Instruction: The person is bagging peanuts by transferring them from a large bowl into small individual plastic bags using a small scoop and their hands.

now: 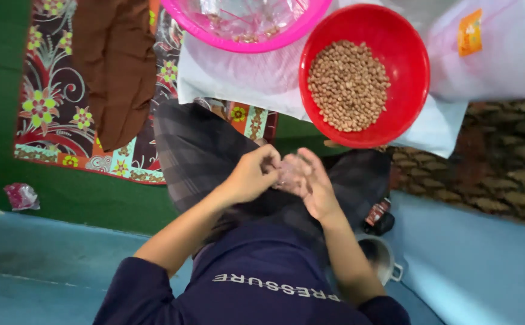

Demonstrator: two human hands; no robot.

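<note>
Hands [283, 174] pinch small clear packet [286, 176], blurred, below red bowl [407, 54].

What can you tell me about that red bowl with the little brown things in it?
The red bowl is round and looks like smooth, glossy plastic. It sits upright on a pale sheet spread on the floor, just ahead of the person's knees. A heap of small tan nuts, peanuts by the look of them, covers its bottom, leaving the walls bare. Its rim lies close beside a pink bowl. Neither hand touches it.
</note>
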